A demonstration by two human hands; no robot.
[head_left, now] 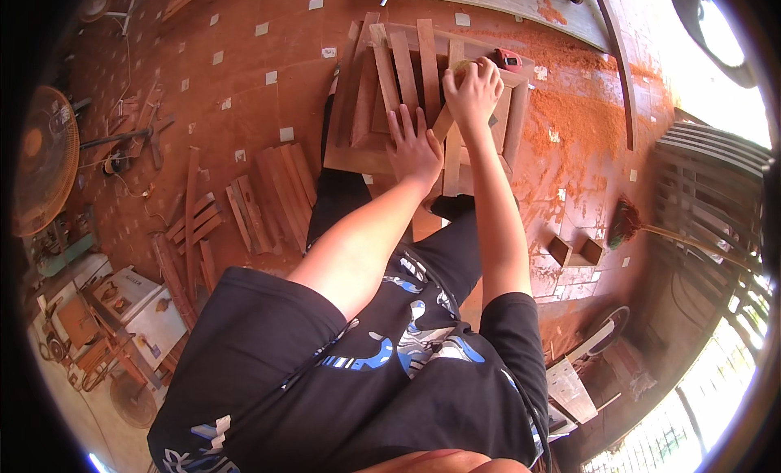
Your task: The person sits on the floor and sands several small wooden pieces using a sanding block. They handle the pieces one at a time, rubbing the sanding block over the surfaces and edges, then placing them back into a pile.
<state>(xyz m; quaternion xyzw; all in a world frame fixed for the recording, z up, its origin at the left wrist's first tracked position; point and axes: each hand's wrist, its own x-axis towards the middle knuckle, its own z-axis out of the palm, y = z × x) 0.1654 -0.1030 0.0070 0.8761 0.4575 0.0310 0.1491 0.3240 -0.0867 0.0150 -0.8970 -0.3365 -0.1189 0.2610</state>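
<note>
Low in front of me is a framed wooden panel (358,159), with several thin wooden strips (428,66) lying across it. My left hand (415,154) rests flat near the panel's middle, fingers spread, over the near ends of the strips. Further off and to the right, my right hand (473,95) curls its fingers down over a small yellowish thing above one wooden strip (453,170); the fingers hide most of it. A short slanting piece of wood (443,123) lies between the hands. Just right of my right fingers sits a red tape measure (509,60).
Stacked wooden boards (285,184) lie on the tiled floor at left, beyond them a standing fan (47,160). Sawdust (582,119) covers the floor at right, near a broom (626,221) and a small open wooden box (576,252). A long board (521,13) stretches across the far side.
</note>
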